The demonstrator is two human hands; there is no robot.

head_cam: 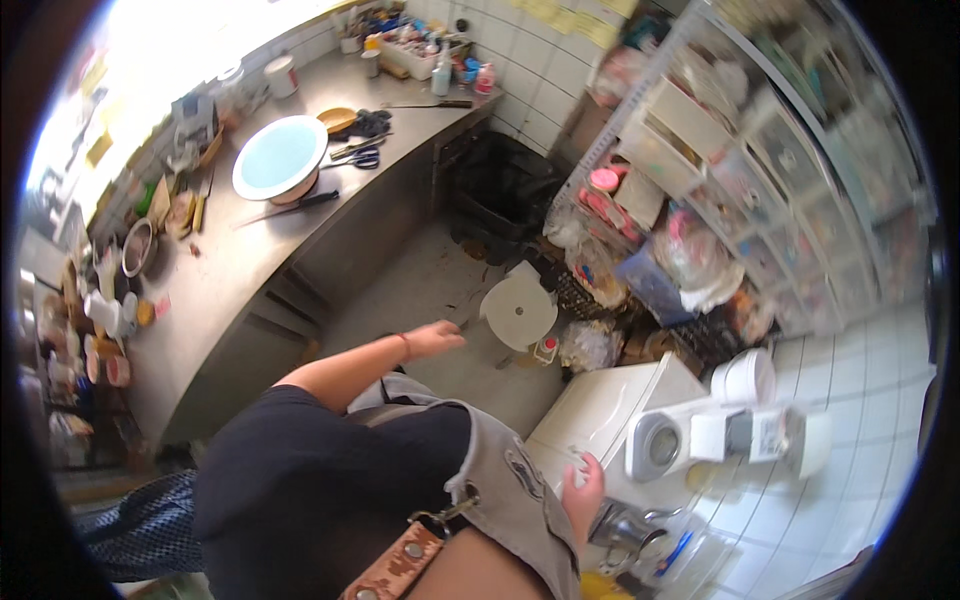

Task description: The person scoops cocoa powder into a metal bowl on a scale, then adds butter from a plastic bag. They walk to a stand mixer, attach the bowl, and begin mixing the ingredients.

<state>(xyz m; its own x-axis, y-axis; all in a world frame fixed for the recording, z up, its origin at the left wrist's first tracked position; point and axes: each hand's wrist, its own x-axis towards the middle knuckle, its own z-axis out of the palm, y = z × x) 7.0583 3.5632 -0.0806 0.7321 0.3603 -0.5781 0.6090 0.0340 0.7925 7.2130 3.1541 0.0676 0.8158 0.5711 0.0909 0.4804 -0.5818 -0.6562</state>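
My left hand (435, 340), with a red band at its wrist, is held over the grey floor and touches nothing. To its right stands a round white stool (519, 310). My right hand (583, 491) has its fingers apart beside a white cabinet (592, 405), near a metal jug (626, 525); nothing shows in it. On the steel counter (225, 247) is a turntable (280, 159) with a pale blue top. Scissors (364, 157), a black-handled knife (300, 204) and a dark cloth (367, 122) lie beside it.
A black bin (499, 180) stands past the counter's end. Shelves with clear drawers (787, 161) rise at the right, with bags and a black crate (577, 292) at their foot. A kitchen scale (660, 446) and white tubs (742, 379) are at the lower right. Bowls and jars crowd the counter's window side.
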